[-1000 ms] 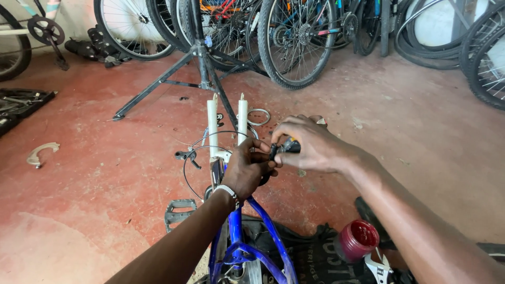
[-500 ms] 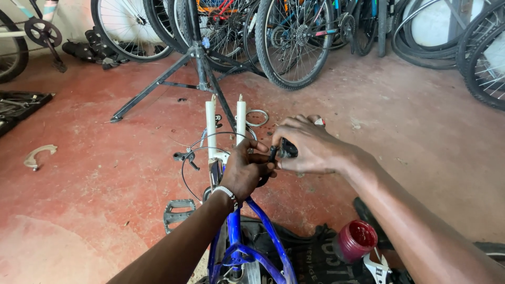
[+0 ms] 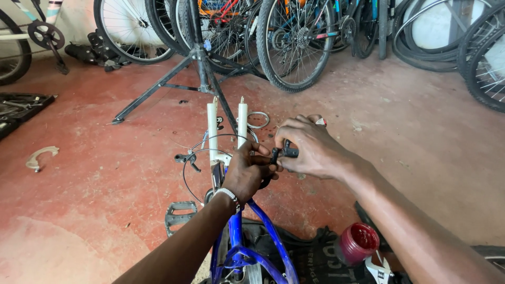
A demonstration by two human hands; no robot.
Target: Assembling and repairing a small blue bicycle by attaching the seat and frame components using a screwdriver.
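Near edge of floor: red pot [image 3: 358,242] beside right forearm; an elbow bump could tip it. Left hand [image 3: 247,171] grip wraps fork crown. Right hand [image 3: 310,147] pinches small black brake part [image 3: 284,153] just beside white fork [image 3: 227,129]; a slip could drop it.

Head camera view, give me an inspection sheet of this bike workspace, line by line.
Surface: red concrete floor, worn and dusty.
Job's things: blue bike frame with white fork legs; small black part beside the fork.
Clutter: red tub, pedal, metal ring, curved metal piece.
Grips: left hand clasps the fork crown; right hand pinches the black part.
Cables: thin cable looping by the fork.
Surroundings: black repair stand, parked bicycle wheels.
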